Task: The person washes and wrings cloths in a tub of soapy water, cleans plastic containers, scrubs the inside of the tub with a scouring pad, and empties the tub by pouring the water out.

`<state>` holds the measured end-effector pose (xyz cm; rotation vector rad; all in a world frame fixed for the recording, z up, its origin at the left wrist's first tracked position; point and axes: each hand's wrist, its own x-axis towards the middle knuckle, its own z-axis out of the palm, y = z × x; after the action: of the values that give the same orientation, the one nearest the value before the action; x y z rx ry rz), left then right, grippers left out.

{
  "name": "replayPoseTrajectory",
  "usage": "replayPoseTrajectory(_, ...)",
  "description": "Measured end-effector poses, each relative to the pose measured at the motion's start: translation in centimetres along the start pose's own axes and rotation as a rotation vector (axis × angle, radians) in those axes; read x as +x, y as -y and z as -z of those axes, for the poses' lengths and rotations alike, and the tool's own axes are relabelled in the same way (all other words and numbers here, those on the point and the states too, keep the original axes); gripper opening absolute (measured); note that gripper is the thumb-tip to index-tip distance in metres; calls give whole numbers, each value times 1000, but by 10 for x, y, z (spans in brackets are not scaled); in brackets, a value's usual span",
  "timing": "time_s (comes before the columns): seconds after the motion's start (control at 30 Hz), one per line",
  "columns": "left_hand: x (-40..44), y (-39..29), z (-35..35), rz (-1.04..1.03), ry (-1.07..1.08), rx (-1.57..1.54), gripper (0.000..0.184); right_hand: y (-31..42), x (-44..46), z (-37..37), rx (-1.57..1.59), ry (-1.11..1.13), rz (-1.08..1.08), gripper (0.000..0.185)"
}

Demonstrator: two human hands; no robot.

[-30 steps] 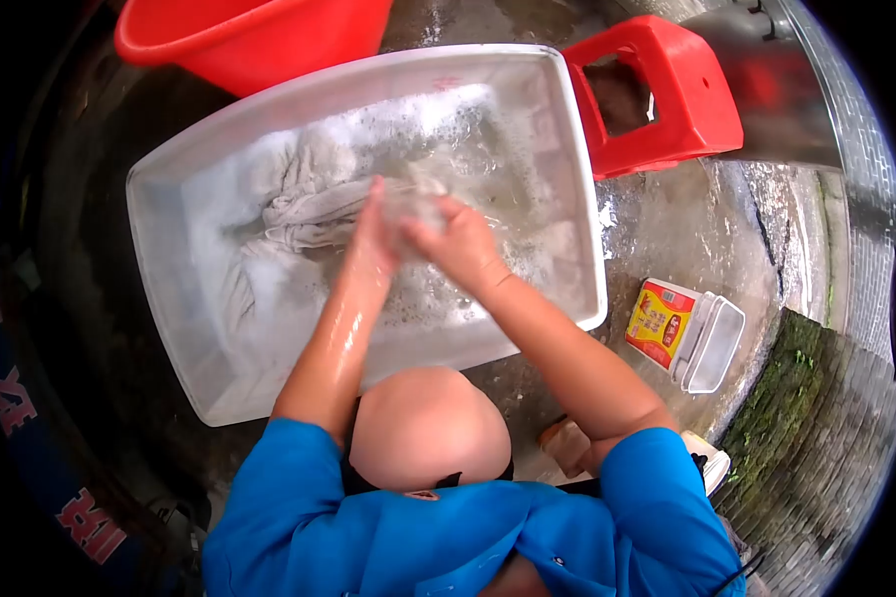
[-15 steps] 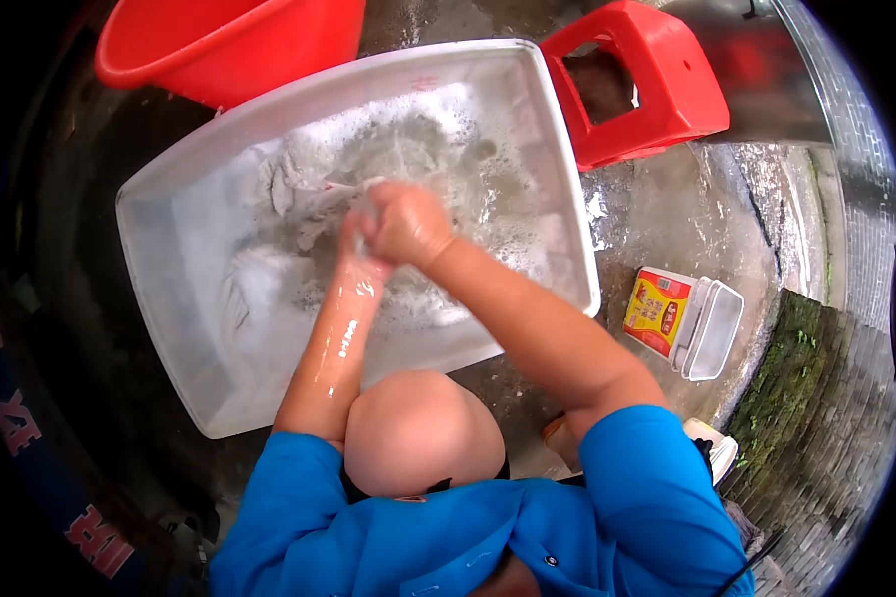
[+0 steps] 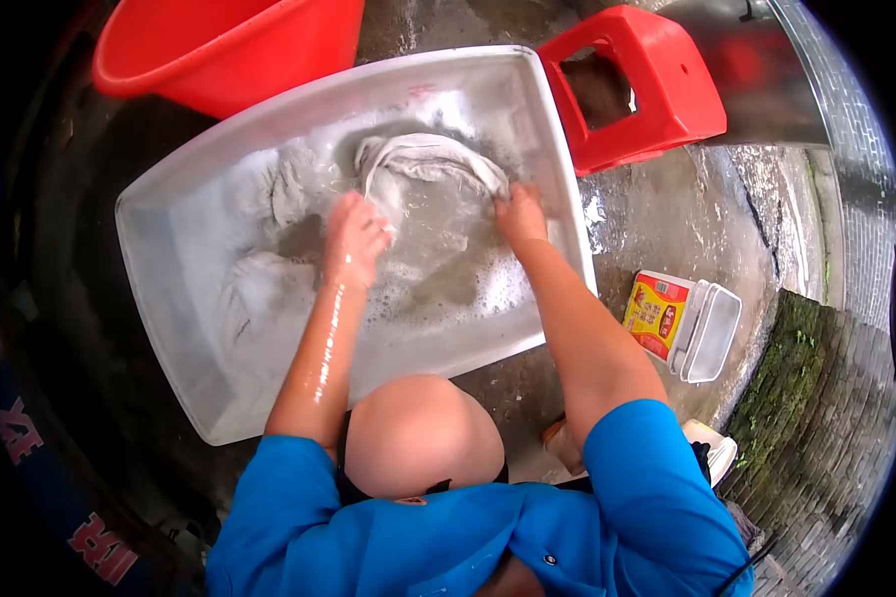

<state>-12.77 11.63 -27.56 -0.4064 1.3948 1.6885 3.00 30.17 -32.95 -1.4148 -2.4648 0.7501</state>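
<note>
I've got the right hand (image 3: 523,213) closed on the wet cloth's (image 3: 433,157) end, upper centre in the tub (image 3: 169,259), left hand (image 3: 356,239) half-curled, hold unclear; low, firm grips limit splashing.

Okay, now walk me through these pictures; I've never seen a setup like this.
There is no machine here: the arms in blue sleeves belong to a person working bare-handed. Every picture comes from one camera worn on the head, looking forward and down.

In front is a big white tub of soapy water. The right hand grips one end of a wet, pale cloth. The left hand is by its other end, too blurred to show a grip. More cloth lies at the tub's left.

Around it are a red basin, a red stool and a labelled box.
</note>
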Motion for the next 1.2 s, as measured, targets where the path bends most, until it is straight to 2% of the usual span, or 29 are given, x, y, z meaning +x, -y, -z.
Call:
replayPoseTrajectory(0.07,-8,19,-6,82,80,0,75,2,-10,-16,-23,42,-144,20)
replayPoseTrajectory(0.1,-9,24,-11,302,133,-60,75,18,-10,-20,-28,-17,160,20)
replayPoseTrajectory(0.13,-9,27,-14,524,188,-119,76,43,-14,-17,135,140,263,19)
replayPoseTrajectory(0.17,-4,22,-14,507,298,-250,75,75,-21,-6,299,298,367,19)
replayPoseTrajectory(0.2,5,13,-12,486,407,-383,76,110,-29,7,254,374,533,21)
replayPoseTrajectory(0.23,15,5,-3,285,357,-262,79,132,-47,19,459,304,758,22)
replayPoseTrajectory(0.27,19,-4,0,286,361,-261,79,153,-69,26,502,240,861,23)
replayPoseTrajectory(0.33,26,-22,1,289,567,-352,68,187,-99,55,484,377,982,21)
replayPoseTrajectory(0.37,38,-20,10,290,571,-351,68,199,-104,71,444,406,1067,19)
replayPoseTrajectory(0.43,63,-4,30,848,1002,-915,58,203,-110,55,344,438,1083,19)
replayPoseTrajectory(0.47,59,-3,29,849,998,-914,58,201,-115,44,245,473,1100,19)
replayPoseTrajectory(0.5,50,-4,21,746,888,-839,56,195,-106,34,251,250,1110,15)
replayPoseTrajectory(0.57,29,-1,-1,548,673,-689,51,176,-65,18,55,357,995,13)
replayPoseTrajectory(0.6,16,4,-9,459,557,-618,48,163,-47,13,98,299,873,16)
replayPoseTrajectory(0.63,6,6,-15,363,445,-540,45,159,-33,16,23,293,653,18)
replayPoseTrajectory(0.67,2,4,-18,263,336,-459,43,147,-21,15,115,208,563,22)
replayPoseTrajectory(0.73,26,6,-14,216,386,-474,37,144,-14,26,95,203,534,28)
replayPoseTrajectory(0.8,38,-3,2,45,432,-398,37,131,-16,49,50,258,585,39)
replayPoseTrajectory(0.83,44,-7,14,80,494,-462,52,120,-11,58,-196,408,568,45)
replayPoseTrajectory(0.87,39,-6,11,66,493,-465,52,105,-5,67,-450,546,539,51)
replayPoseTrajectory(0.93,11,11,-3,202,233,-278,76,33,21,28,-790,615,202,47)
replayPoseTrajectory(0.97,7,24,-3,262,233,-261,91,32,20,35,-784,612,196,47)
replayPoseTrajectory(1.0,6,27,-7,257,239,-258,91,38,20,48,-691,593,145,44)
replayPoseTrajectory(1.03,5,33,-10,477,270,-305,91,45,17,60,-604,581,100,41)
replayPoseTrajectory(1.07,1,39,-14,706,294,-349,91,54,8,60,-472,508,253,34)
replayPoseTrajectory(1.1,-7,31,-29,713,224,-247,84,67,-6,59,-337,430,393,27)
replayPoseTrajectory(1.13,0,30,-25,719,226,-246,84,100,-26,76,-199,503,415,28)
replayPoseTrajectory(1.17,9,28,-15,569,481,-302,82,112,-48,68,160,496,479,29)
replayPoseTrajectory(1.2,15,29,-12,410,735,-354,81,126,-69,65,392,401,739,26)
